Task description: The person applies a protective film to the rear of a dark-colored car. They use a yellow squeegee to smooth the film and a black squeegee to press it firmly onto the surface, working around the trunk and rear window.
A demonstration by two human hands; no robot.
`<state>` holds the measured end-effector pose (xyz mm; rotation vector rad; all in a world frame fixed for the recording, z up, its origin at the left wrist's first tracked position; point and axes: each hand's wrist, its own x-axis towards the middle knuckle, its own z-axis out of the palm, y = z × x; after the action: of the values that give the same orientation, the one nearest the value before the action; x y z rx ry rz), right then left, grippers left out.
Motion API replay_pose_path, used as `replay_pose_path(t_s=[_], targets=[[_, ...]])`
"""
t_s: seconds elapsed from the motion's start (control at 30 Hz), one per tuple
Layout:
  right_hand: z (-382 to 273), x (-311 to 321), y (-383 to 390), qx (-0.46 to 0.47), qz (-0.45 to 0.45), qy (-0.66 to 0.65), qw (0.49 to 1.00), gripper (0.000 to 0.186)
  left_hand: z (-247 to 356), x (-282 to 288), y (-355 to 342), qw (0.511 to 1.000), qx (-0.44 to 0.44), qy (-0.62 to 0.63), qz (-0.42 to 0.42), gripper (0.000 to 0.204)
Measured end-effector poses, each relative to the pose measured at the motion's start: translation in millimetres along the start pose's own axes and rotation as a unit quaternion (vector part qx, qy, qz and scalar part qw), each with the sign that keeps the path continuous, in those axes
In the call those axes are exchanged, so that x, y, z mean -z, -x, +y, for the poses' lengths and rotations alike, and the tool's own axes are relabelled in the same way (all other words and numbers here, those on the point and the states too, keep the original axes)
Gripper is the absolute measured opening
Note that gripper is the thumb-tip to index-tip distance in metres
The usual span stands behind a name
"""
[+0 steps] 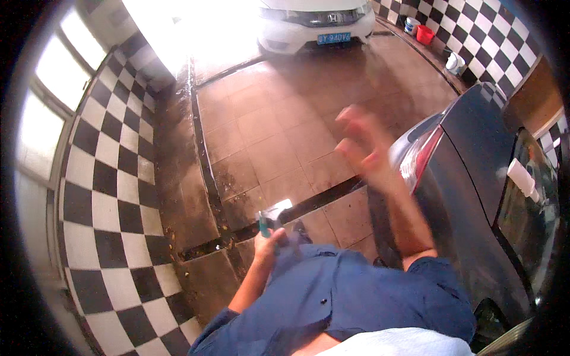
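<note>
My left hand [266, 244], low in the centre, grips a teal-handled tool [263, 222] with a flat pale, shiny head [276, 207]. My right hand [362, 142] is raised beside the rear of a dark grey car [457, 184], fingers bent and apart with nothing visible in them, slightly blurred by motion. Near it is the car's red tail light [420, 163]. A white object [521, 178] is at the car's rear window on the right.
A white car [314, 18] stands ahead on the wet tiled floor [261, 136], which has dark drain channels. Checkered walls [113, 225] line both sides. A red bucket [424, 34], a blue-white bucket [411, 25] and a white item [455, 63] stand along the right wall.
</note>
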<state>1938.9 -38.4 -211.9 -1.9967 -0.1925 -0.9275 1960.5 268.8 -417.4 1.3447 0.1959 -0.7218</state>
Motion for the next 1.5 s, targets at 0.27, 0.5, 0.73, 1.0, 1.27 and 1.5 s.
replay_pose_path(t_s=[0.27, 0.5, 0.73, 1.0, 1.27, 1.5], targets=[[24.1, 171.8, -228.6, 0.134, 0.28, 0.05, 0.949, 0.049, 116.4, -36.3, -220.8, 0.996, -0.017, -0.089, -0.016, 0.025], [173.1, 280.3, -316.2, 0.146, 0.356, 0.1, 0.917, 0.047, 135.1, -100.2, -452.0, 0.981, 0.029, -0.192, 0.018, 0.021], [294.5, 389.5, -395.1, 0.068, 0.431, 0.161, 0.885, 0.045, 154.5, -134.4, -583.9, 0.932, 0.169, -0.32, -0.012, 0.02], [432.8, 482.1, -466.2, 0.036, 0.487, 0.221, 0.844, 0.044, 272.2, -311.7, -783.6, 0.908, 0.165, -0.383, -0.052, 0.02], [510.8, 590.9, -588.6, 0.106, 0.488, 0.287, 0.817, 0.044, 286.4, -416.4, -992.1, 0.927, 0.201, -0.305, -0.083, 0.021], [604.9, 618.1, -607.8, 0.197, 0.474, 0.262, 0.817, 0.044, 331.9, -671.9, -1162.8, 0.893, 0.022, -0.435, -0.115, 0.025]])
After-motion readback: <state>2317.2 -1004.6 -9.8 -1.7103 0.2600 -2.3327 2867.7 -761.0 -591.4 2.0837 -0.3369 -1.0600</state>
